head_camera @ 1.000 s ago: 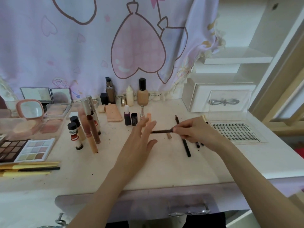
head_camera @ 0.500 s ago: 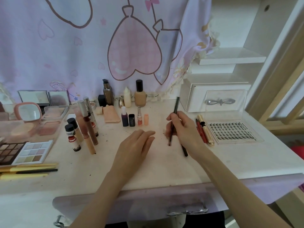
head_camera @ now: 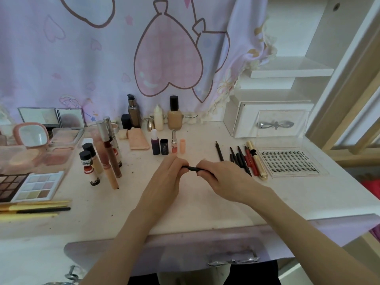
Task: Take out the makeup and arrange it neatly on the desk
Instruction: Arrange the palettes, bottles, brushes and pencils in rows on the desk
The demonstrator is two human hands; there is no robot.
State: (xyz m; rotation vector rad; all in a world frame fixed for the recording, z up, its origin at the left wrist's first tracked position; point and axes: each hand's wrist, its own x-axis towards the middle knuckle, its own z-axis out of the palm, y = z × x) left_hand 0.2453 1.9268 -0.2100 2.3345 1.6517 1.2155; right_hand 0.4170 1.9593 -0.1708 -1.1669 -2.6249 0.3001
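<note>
A dark pencil [head_camera: 191, 168] is being held level at frame centre, just above the desk [head_camera: 197, 204]. Its left end is being pinched by the curled fingers of the left hand [head_camera: 164, 182]; its right end is being gripped inside the curled fingers of the right hand [head_camera: 224, 179]. Only the short middle stretch of the pencil is being shown between the two hands; the tips are being hidden, so whether a cap is on cannot be told.

Right of centre, a lone black pencil [head_camera: 219, 151] is being kept apart from a row of dark liners [head_camera: 238, 159], which are lying side by side. Just right of them a red pen [head_camera: 251, 161] and a gold tube [head_camera: 258, 161] are being seen, touching or nearly touching. A clear lash tray [head_camera: 292, 161] is lying beside the gold tube, in front of a white drawer box [head_camera: 267, 118].

Above centre, four small items are being lined up upright: purple vial [head_camera: 155, 141], black tube [head_camera: 164, 146], lipstick [head_camera: 174, 141], peach cap [head_camera: 182, 145]. Behind them a foundation bottle [head_camera: 174, 113] and a pump bottle [head_camera: 133, 111] are standing against the curtain [head_camera: 102, 58].

At left, lip glosses [head_camera: 109, 149], a pink mirror [head_camera: 31, 134], palettes [head_camera: 30, 187] and yellow brushes [head_camera: 30, 208] are being laid out.
</note>
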